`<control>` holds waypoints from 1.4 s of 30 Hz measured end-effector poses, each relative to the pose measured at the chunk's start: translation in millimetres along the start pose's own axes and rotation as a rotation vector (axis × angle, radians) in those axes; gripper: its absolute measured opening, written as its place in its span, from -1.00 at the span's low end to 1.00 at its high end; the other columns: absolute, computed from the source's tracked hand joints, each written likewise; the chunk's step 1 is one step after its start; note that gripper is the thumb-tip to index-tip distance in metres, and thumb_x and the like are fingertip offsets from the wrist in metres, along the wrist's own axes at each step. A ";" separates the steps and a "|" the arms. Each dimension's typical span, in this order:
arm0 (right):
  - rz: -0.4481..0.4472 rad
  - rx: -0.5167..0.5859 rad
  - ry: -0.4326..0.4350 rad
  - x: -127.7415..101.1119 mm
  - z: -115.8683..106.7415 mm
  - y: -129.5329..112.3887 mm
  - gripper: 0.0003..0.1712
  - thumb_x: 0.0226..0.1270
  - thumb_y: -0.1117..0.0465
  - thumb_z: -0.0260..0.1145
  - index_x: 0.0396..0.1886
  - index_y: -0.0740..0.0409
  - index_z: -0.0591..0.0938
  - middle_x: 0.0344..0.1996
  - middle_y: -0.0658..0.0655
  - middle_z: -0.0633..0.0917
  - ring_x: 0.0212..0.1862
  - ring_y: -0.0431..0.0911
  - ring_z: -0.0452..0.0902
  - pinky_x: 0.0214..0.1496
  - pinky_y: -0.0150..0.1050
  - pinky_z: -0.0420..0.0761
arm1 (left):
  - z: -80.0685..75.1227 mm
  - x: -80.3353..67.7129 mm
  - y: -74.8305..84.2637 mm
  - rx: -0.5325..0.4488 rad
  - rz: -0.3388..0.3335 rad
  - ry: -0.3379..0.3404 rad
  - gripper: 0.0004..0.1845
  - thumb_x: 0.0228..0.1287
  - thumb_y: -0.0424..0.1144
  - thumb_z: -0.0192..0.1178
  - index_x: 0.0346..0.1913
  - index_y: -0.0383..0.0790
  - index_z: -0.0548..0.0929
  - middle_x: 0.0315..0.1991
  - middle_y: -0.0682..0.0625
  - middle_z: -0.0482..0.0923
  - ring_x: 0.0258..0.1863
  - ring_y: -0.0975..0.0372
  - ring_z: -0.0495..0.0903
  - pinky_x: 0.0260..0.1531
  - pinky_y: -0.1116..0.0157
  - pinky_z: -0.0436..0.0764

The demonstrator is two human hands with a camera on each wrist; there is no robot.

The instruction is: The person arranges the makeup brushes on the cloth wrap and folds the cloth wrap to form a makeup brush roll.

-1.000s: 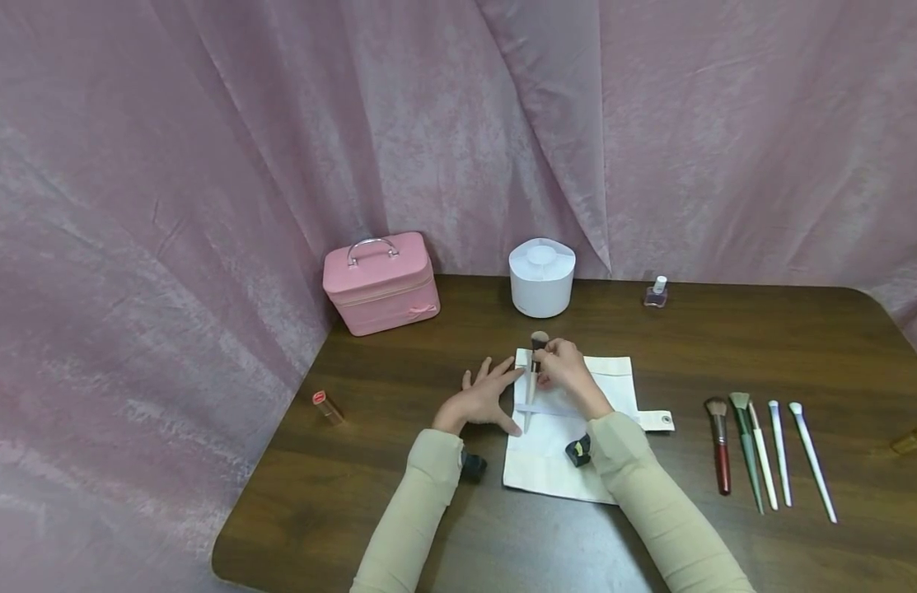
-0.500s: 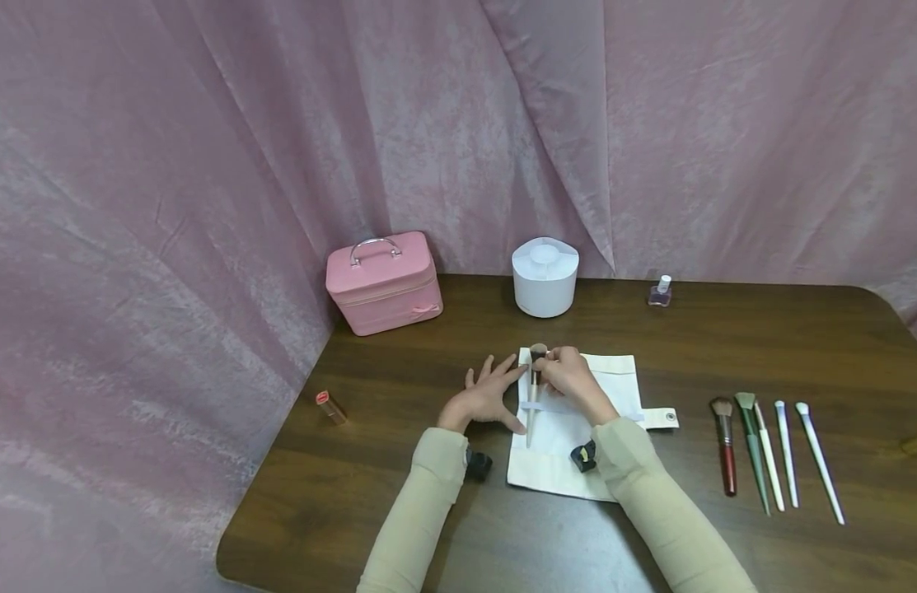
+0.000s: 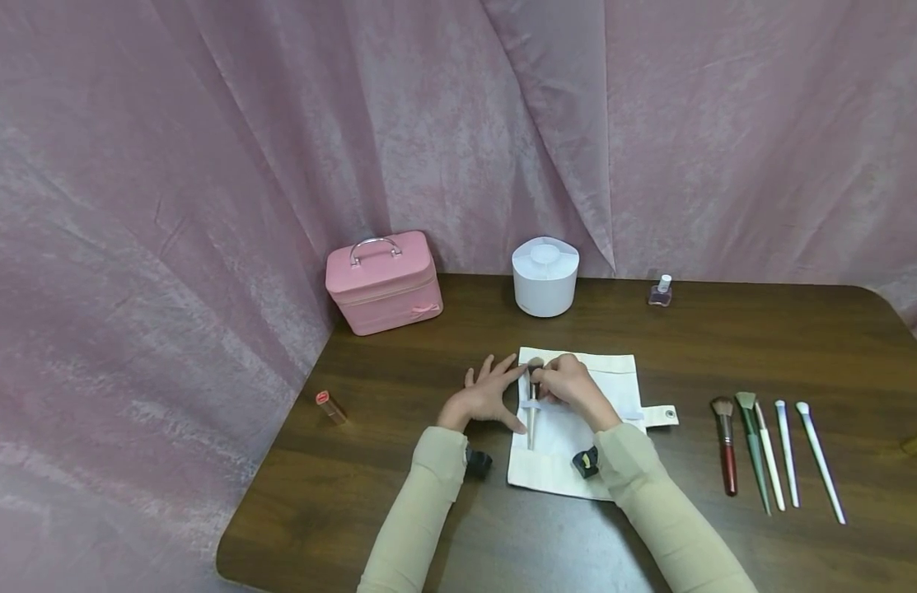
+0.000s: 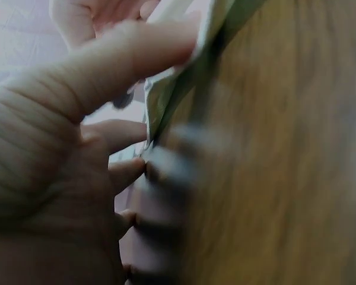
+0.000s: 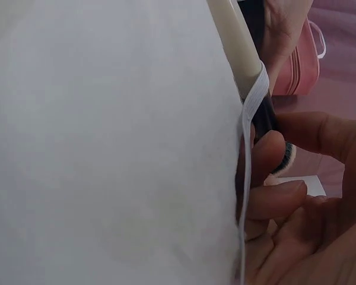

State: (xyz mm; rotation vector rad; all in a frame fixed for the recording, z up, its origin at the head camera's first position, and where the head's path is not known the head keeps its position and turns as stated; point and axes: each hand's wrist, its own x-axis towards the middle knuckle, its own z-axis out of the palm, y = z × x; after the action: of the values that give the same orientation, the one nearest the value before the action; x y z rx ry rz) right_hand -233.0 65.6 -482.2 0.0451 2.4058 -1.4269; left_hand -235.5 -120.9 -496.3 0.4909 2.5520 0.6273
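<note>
A white cloth brush roll (image 3: 584,461) lies flat on the dark wooden table (image 3: 725,346). A makeup brush (image 3: 531,422) with a cream handle (image 5: 232,38) and dark bristles lies along the roll's left edge, tucked under a thin elastic band (image 5: 249,113). My right hand (image 3: 563,381) pinches the brush near its ferrule, fingers (image 5: 272,199) curled against the cloth (image 5: 107,142). My left hand (image 3: 486,394) lies flat with spread fingers beside the roll, thumb and fingertips (image 4: 127,56) pressing the cloth's edge (image 4: 178,83).
At the back stand a pink vanity case (image 3: 382,282), a white round container (image 3: 545,276) and a small nail polish bottle (image 3: 660,291). A lipstick (image 3: 330,407) lies left. Several brushes (image 3: 762,449) lie in a row at the right, with a gold item (image 3: 916,441) beyond.
The brush has slid toward me, further under the elastic band, with my right hand following it. My left hand has stayed in place.
</note>
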 end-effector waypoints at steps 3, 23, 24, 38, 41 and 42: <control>-0.002 -0.010 0.000 -0.9 -0.2 -0.3 -0.71 0.28 0.22 0.22 -0.61 0.22 0.64 -0.71 0.02 0.57 -0.64 -0.20 0.38 -0.53 -0.34 0.37 | -3.2 -1.1 0.3 -0.010 0.024 0.000 0.12 0.03 0.00 0.58 0.62 0.02 0.15 0.65 0.00 -0.16 0.60 -0.07 -0.36 0.42 -0.27 -0.26; -0.022 -0.208 -0.015 -5.7 -1.8 2.5 -0.62 0.22 0.20 0.33 -0.78 0.17 0.59 -0.80 -0.04 0.51 -0.68 -0.21 0.26 -0.58 -0.35 0.25 | -0.6 2.7 1.2 -0.034 0.061 0.006 0.02 0.10 -0.11 0.56 0.58 0.04 0.20 0.65 -0.01 -0.15 0.60 -0.05 -0.34 0.43 -0.25 -0.26; -0.031 -0.210 -0.016 -5.8 -1.3 3.3 -0.62 0.22 0.21 0.34 -0.80 0.17 0.60 -0.81 -0.04 0.51 -0.69 -0.22 0.25 -0.58 -0.36 0.24 | -0.1 2.0 1.3 -0.044 0.064 0.012 0.01 0.09 -0.13 0.56 0.57 0.03 0.22 0.64 -0.02 -0.14 0.60 -0.06 -0.33 0.43 -0.26 -0.26; -0.078 -0.233 -0.010 -14.5 -16.4 2.3 -0.60 0.36 0.15 0.29 -0.65 0.27 0.67 -0.79 0.00 0.50 -0.66 -0.19 0.30 -0.55 -0.32 0.31 | -0.7 -1.7 -2.1 -0.062 0.062 0.002 0.14 0.08 -0.12 0.57 0.64 0.06 0.05 0.65 0.01 -0.16 0.60 -0.04 -0.36 0.43 -0.23 -0.27; -0.090 -0.220 0.006 -19.5 -27.4 0.6 -0.64 0.41 0.14 0.26 -0.43 0.36 0.73 -0.66 0.12 0.63 -0.60 -0.14 0.45 -0.51 -0.30 0.41 | -2.7 -2.3 -2.6 -0.051 0.049 0.002 0.13 0.08 -0.10 0.57 0.63 0.06 0.07 0.64 0.02 -0.15 0.60 -0.04 -0.35 0.44 -0.23 -0.26; -0.097 -0.211 0.007 -21.9 -31.1 0.1 -0.64 0.42 0.14 0.25 -0.38 0.38 0.74 -0.62 0.15 0.65 -0.58 -0.11 0.49 -0.50 -0.29 0.43 | -3.1 -2.4 -2.7 -0.051 0.044 0.003 0.13 0.08 -0.10 0.57 0.63 0.06 0.07 0.64 0.02 -0.15 0.60 -0.04 -0.34 0.44 -0.23 -0.25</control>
State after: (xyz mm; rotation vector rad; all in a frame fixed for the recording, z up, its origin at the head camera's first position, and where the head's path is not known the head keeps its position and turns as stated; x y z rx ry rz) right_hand -221.0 95.4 -462.1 -0.1196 2.5819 -1.2046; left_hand -235.7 -125.3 -494.4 0.5301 2.5277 0.7072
